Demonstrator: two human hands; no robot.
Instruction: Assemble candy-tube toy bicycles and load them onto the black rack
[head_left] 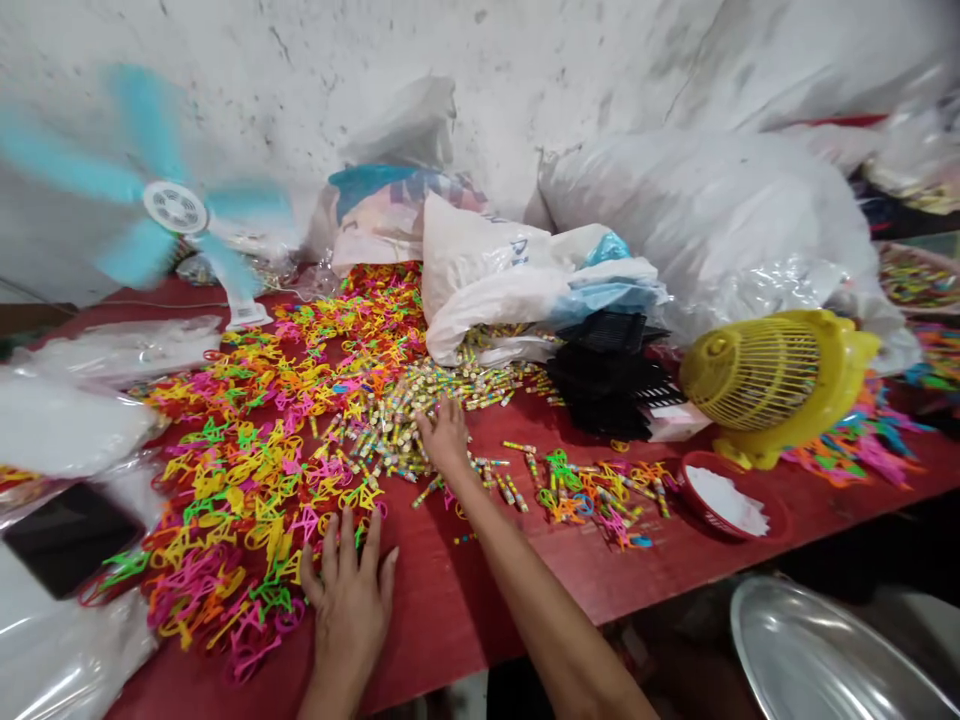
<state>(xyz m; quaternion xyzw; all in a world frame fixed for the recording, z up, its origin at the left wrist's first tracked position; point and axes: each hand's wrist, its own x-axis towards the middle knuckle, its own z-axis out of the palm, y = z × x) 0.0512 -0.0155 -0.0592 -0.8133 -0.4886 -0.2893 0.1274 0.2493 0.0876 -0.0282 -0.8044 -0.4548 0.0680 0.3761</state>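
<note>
- Apparently well short of finished, judging by the loose stock.
- To count as left: a broad heap of bright plastic pieces [225,455] at 8 to 9 o'clock, and a bank of small patterned tubes [386,422] just off centre towards 8 o'clock, both lying loose on the red bench [435,610].
- Perhaps to count as set apart: a smaller mixed cluster [581,490] of tubes and plastic pieces at 4 o'clock; impossible to say whether done or merely strayed there.
- Too small in view to tell joined parts from separate ones.
- For the left hand [349,585] at 7 o'clock, a released grip: palm down, fingers spread, tips at the near edge of the plastic pieces, holding none visibly.
- For the right hand [448,443] just below centre at 6 o'clock, a loosely bent grip: reaching into the near side of the tubes, seemingly touching some; cannot tell whether pinching one.
- Farther out, at 3 o'clock, a yellow basket [750,365] tipped sideways; at 4 o'clock, a red bowl [720,529] with white contents.
</note>
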